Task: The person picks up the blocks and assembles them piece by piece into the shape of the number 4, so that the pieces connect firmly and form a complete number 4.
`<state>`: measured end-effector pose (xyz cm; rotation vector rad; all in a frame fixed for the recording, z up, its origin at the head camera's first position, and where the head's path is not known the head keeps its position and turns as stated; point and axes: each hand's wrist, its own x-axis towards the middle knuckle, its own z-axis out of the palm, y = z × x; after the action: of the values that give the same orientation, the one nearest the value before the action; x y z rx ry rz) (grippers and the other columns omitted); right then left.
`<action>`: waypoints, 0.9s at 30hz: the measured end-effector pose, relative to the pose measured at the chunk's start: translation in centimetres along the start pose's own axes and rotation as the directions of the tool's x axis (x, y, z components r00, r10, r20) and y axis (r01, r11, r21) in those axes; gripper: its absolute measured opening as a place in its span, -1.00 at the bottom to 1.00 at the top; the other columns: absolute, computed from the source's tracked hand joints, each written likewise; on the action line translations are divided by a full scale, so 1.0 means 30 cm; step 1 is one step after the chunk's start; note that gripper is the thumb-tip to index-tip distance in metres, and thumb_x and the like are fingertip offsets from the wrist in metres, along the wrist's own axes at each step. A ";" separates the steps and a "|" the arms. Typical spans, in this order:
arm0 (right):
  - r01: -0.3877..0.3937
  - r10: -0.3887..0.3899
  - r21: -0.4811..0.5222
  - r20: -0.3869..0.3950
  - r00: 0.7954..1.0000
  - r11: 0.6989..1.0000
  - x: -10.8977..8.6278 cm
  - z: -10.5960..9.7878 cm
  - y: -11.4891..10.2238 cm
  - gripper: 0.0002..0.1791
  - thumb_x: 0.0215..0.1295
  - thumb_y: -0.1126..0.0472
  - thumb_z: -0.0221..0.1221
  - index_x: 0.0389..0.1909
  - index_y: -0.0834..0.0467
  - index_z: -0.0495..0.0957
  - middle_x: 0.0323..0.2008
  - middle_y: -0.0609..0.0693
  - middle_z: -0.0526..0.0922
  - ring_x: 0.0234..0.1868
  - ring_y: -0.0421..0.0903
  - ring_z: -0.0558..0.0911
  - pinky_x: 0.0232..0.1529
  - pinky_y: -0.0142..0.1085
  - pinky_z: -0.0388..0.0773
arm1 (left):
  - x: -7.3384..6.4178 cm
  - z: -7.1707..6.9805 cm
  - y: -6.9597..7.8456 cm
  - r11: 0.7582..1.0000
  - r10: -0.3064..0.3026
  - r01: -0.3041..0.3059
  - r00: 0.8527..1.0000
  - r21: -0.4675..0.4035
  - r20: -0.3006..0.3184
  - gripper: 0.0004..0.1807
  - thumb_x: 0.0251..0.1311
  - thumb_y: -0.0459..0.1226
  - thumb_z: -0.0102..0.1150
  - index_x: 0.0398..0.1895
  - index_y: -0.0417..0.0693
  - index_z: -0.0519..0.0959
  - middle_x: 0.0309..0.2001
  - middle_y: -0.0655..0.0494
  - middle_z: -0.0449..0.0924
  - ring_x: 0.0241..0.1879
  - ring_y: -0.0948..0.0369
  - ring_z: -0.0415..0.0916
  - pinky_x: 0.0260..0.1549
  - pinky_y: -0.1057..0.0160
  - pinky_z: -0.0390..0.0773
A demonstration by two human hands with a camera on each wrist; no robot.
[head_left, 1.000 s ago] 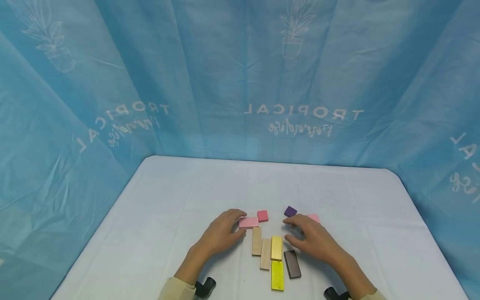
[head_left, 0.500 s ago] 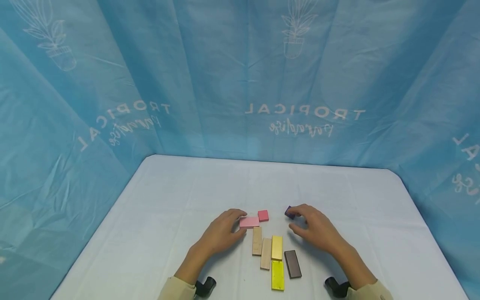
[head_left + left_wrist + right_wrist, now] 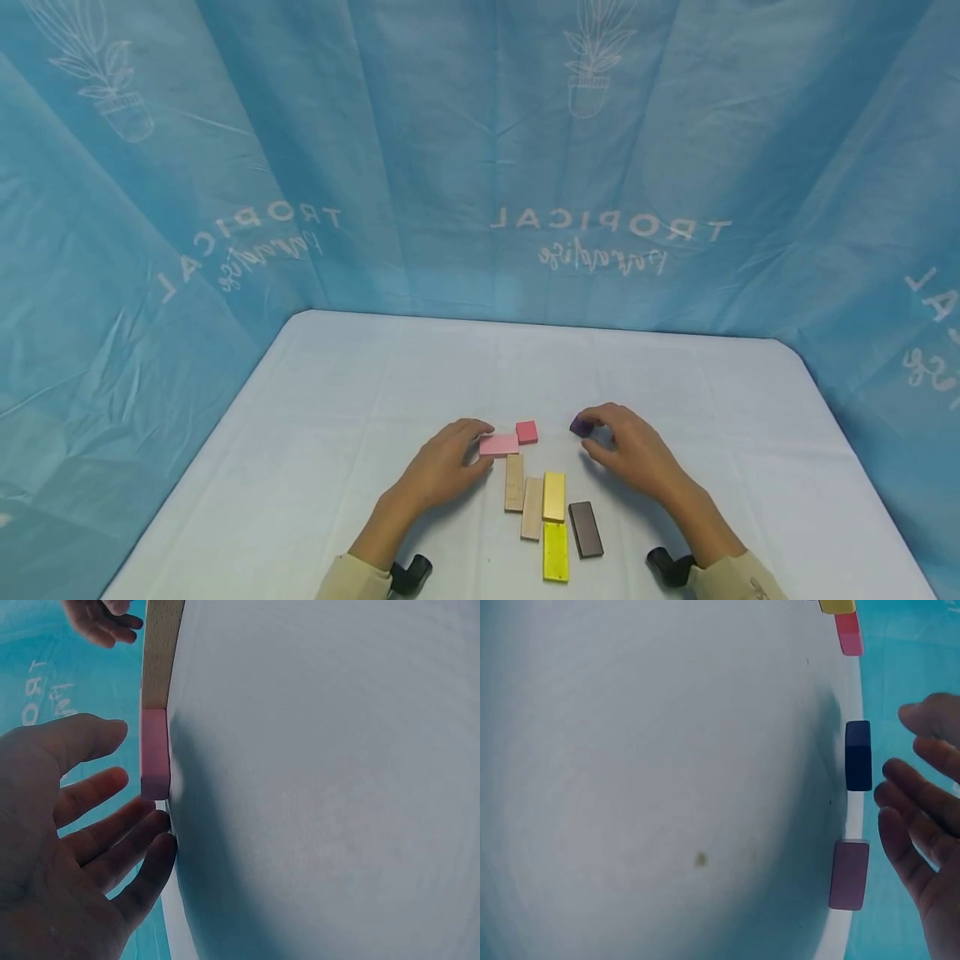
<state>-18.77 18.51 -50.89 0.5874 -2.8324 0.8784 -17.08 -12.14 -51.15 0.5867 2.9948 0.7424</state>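
My left hand (image 3: 441, 467) hovers around a pink block (image 3: 498, 445), thumb on the near side and fingers on the far side. In the left wrist view its fingers are spread, and I cannot tell whether any touches the block. Over by a small dark purple block (image 3: 580, 427) is my right hand (image 3: 633, 450), fingers bent loosely and thumb apart. The right wrist view shows a gap between those fingers and the purple block. A second pink block (image 3: 850, 875) lies beside it there, hidden by the right hand in the head view.
A small red block (image 3: 527, 432) adjoins the pink one. Nearer me lie two plain wooden blocks (image 3: 513, 483), a pale yellow block (image 3: 554, 497), a bright yellow block (image 3: 556, 552) and a dark brown block (image 3: 586, 529). Blue curtains (image 3: 480, 167) surround the white table (image 3: 360, 375).
My right hand has moved away from me, from beside the yellow and brown blocks to the purple block, covering the second pink block. The left hand has stayed in place.
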 end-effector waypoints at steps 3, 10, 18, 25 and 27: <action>0.005 -0.005 -0.027 -0.024 1.000 1.000 0.006 0.010 0.009 -0.58 0.11 0.14 0.37 0.02 0.06 0.58 -0.08 -0.08 0.61 -0.06 -0.10 0.56 -0.03 -0.11 0.55 | 0.000 -0.004 0.003 1.000 -0.006 0.006 1.000 -0.002 0.002 -0.53 0.18 -0.05 0.25 0.17 0.13 0.49 0.18 0.23 0.46 0.23 0.20 0.35 0.18 0.10 0.35; -0.013 0.011 -0.060 -0.033 0.999 0.998 0.006 0.030 0.020 -0.57 0.08 0.16 0.39 0.01 0.08 0.59 -0.09 -0.07 0.61 -0.06 -0.11 0.55 0.00 -0.10 0.53 | -0.014 0.004 -0.001 1.000 -0.012 0.013 1.000 -0.015 0.011 -0.53 0.19 -0.05 0.24 0.17 0.11 0.50 0.18 0.20 0.46 0.23 0.17 0.35 0.18 0.07 0.35; -0.030 0.028 -0.061 -0.034 0.999 0.998 0.016 0.031 0.030 -0.56 0.08 0.16 0.39 0.02 0.07 0.59 -0.08 -0.08 0.61 -0.05 -0.13 0.55 0.02 -0.12 0.53 | -0.005 0.006 0.003 1.000 -0.025 0.025 1.000 -0.017 0.005 -0.54 0.19 -0.03 0.24 0.16 0.12 0.51 0.18 0.21 0.46 0.23 0.19 0.34 0.19 0.08 0.35; -0.041 0.039 -0.078 -0.026 0.999 0.996 0.021 0.025 0.028 -0.52 0.05 0.17 0.40 0.04 0.08 0.58 -0.05 -0.05 0.60 -0.01 -0.09 0.56 0.04 -0.09 0.51 | 0.001 0.005 0.004 1.000 -0.012 0.012 1.000 -0.027 0.001 -0.54 0.19 -0.04 0.24 0.16 0.10 0.51 0.17 0.20 0.47 0.23 0.17 0.35 0.19 0.08 0.34; -0.049 0.048 -0.074 -0.015 0.999 0.996 0.024 0.027 0.024 -0.52 0.05 0.17 0.41 0.05 0.08 0.57 -0.04 -0.05 0.60 -0.01 -0.09 0.56 0.04 -0.09 0.51 | -0.001 0.003 0.002 1.000 -0.012 0.012 1.000 -0.029 -0.001 -0.54 0.19 -0.05 0.25 0.15 0.08 0.51 0.17 0.18 0.47 0.22 0.17 0.35 0.19 0.07 0.34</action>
<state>-19.71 18.37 -51.77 0.5045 -2.8646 0.7772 -17.02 -12.07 -51.21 0.5673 2.9809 0.7838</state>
